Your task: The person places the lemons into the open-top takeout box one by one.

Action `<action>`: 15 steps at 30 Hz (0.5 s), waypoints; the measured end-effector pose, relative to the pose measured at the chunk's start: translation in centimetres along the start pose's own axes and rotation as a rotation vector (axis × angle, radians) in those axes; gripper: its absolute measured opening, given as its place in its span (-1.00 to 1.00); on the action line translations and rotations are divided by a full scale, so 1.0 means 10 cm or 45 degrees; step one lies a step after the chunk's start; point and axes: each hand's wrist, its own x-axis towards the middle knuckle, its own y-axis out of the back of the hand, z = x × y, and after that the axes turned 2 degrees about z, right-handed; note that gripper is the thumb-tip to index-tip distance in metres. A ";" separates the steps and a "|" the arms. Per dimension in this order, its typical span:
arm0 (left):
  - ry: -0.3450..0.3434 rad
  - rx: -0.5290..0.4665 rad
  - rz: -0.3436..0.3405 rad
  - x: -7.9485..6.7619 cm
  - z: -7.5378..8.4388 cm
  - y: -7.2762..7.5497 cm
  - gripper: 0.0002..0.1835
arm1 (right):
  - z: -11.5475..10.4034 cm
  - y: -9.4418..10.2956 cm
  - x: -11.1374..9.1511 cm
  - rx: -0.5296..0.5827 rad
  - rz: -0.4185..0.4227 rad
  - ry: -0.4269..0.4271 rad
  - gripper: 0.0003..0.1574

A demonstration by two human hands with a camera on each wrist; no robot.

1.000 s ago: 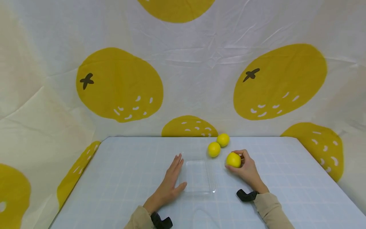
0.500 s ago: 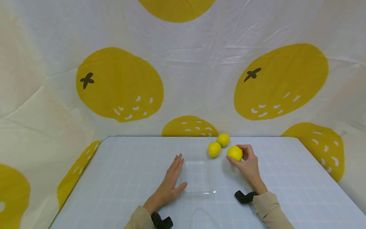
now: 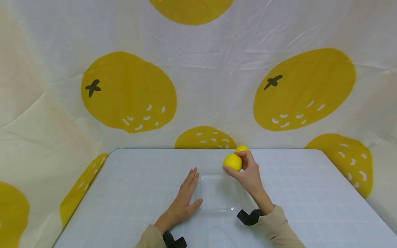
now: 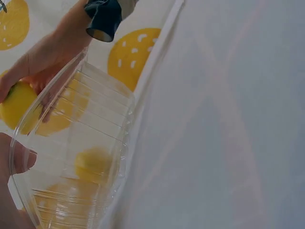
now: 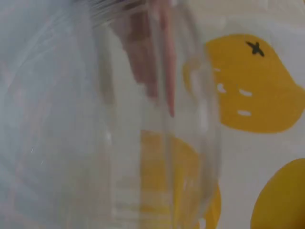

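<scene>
My right hand (image 3: 249,174) pinches a round yellow fruit (image 3: 232,162) between thumb and fingers, raised over the far right part of a clear plastic container (image 3: 214,194). Behind it, another yellow fruit (image 3: 242,148) shows at the table's back edge. A third one is hidden in the head view. Through the container's clear wall, the left wrist view shows a blurred yellow fruit (image 4: 95,164). My left hand (image 3: 184,194) rests along the container's left side, fingers straight and thumb spread at the near corner. In the right wrist view, the left hand (image 5: 143,52) appears through clear plastic.
A pale checked cloth (image 3: 304,193) covers the table. Behind and beside it hangs a white sheet (image 3: 214,79) printed with large yellow fruit. Each wrist carries a black camera mount, such as the right wrist mount (image 3: 248,217).
My right hand has lifted the yellow fruit and carried it left, from beside the container to above its far right part. The left hand and container have stayed in place.
</scene>
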 end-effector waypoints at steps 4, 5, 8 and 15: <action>0.008 -0.002 -0.009 -0.01 0.01 0.02 -0.15 | -0.10 -0.21 0.01 -0.004 -0.060 -0.063 -0.30; 0.002 0.003 -0.007 -0.01 0.01 0.02 -0.16 | -0.12 -0.25 0.01 -0.018 -0.074 -0.078 -0.31; -0.003 0.008 -0.006 -0.01 0.01 0.03 -0.16 | -0.15 -0.39 0.02 -0.051 -0.114 -0.143 -0.31; 0.001 0.019 -0.008 -0.02 0.01 0.02 -0.15 | -0.04 -0.61 -0.03 -0.254 -0.186 -0.277 -0.24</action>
